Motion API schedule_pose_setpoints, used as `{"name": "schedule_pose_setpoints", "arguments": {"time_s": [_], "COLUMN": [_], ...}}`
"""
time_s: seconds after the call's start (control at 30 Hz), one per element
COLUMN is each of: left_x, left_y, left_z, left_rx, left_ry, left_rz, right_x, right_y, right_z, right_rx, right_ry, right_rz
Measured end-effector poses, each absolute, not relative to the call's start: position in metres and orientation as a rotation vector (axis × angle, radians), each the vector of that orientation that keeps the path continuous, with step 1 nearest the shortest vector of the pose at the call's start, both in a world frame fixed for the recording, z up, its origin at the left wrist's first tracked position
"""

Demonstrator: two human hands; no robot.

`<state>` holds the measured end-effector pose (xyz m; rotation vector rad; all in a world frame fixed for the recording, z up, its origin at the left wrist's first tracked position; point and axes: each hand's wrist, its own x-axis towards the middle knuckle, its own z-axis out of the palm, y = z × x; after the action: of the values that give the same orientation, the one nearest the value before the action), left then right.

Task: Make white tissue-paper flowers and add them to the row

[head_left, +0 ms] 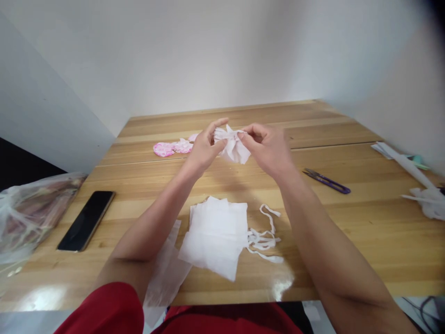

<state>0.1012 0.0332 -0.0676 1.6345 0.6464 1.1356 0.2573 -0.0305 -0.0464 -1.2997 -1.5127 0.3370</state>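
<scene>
Between my two hands, above the far half of the table, is a gathered piece of thin white fabric (233,147), its folds bunched toward the middle. My left hand (208,143) pinches its left side with the thumb in front, the index finger stretched along the top. On the other side, my right hand (266,144) grips a pleat between thumb and fingers. Below them lies a stack of white fabric squares (217,236), with thin white strips (262,239) loosely curled at its right. Pink-and-white fabric pieces (172,147) rest behind my left wrist.
Purple-handled thread snips (327,181) lie right of my right forearm. A black phone (86,221) and a clear plastic bag (33,213) are at the left. A sheer white sheet (167,273) hangs over the front edge. White strips (405,162) lie at the far right; walls border the table.
</scene>
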Motion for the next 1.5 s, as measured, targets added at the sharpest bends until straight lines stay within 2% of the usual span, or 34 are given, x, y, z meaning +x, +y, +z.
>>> {"name": "schedule_pose_setpoints", "arguments": {"time_s": [0.33, 0.77, 0.97, 1.17, 1.5], "left_x": [0.1, 0.099, 0.095, 0.092, 0.088], "left_y": [0.027, 0.024, 0.026, 0.033, 0.034], "left_z": [-0.064, -0.059, -0.059, -0.059, -0.056], "left_rx": [1.606, 1.591, 1.485, 1.334, 1.267], "left_ry": [0.635, 0.651, 0.628, 0.691, 0.718], "left_rz": [1.086, 1.071, 1.027, 1.147, 1.131], "right_x": [0.259, 0.262, 0.264, 0.263, 0.261], "right_y": [-0.029, -0.032, -0.026, -0.03, -0.023], "right_z": [-0.046, -0.043, -0.051, -0.047, -0.057], "right_rx": [-1.278, -1.358, -1.313, -1.165, -1.264], "right_ry": [-1.465, -1.512, -1.436, -1.419, -1.46], "right_rz": [0.437, 0.405, 0.517, 0.718, 0.65]}}
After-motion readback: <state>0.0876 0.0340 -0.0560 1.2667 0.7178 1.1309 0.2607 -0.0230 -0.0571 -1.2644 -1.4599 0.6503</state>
